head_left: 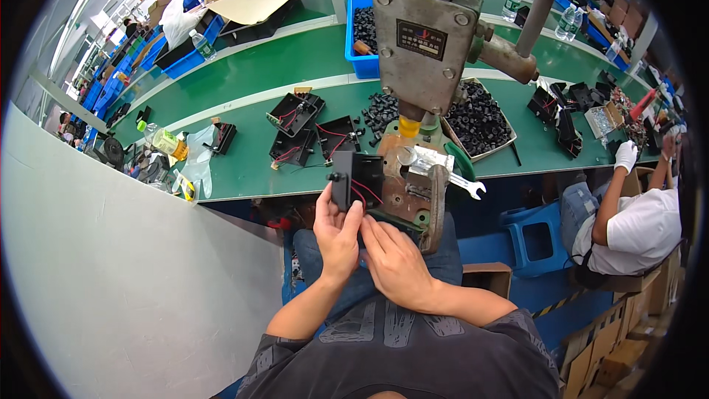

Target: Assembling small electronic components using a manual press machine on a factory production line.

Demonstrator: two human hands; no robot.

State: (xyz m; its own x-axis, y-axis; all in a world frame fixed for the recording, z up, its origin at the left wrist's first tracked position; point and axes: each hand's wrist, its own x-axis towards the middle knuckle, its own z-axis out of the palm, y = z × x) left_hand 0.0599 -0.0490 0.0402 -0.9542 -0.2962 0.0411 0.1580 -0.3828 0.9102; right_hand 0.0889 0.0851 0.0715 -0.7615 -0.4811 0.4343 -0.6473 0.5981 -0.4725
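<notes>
My left hand [337, 240] grips a black plastic case [344, 177] by its near end, thumb on one side and fingers on the other. Red wires [366, 191] show inside the case, which is tilted up. My right hand [399, 264] is closed against the case's lower corner, its fingers together and its thumb hidden. Just right of the case stands the rusty base [405, 203] of a hand press [421, 44], with a yellow-tipped ram [408, 127] above it. A wrench [467, 185] lies across the base.
Similar cases [295, 114] lie on the green bench [251, 170], left of the press. Small black parts fill a cardboard tray [508, 144] and a blue bin [365, 66]. At left are a bottle [164, 140] and a white partition [133, 251]. A co-worker [635, 222] sits at right near a blue stool [535, 240].
</notes>
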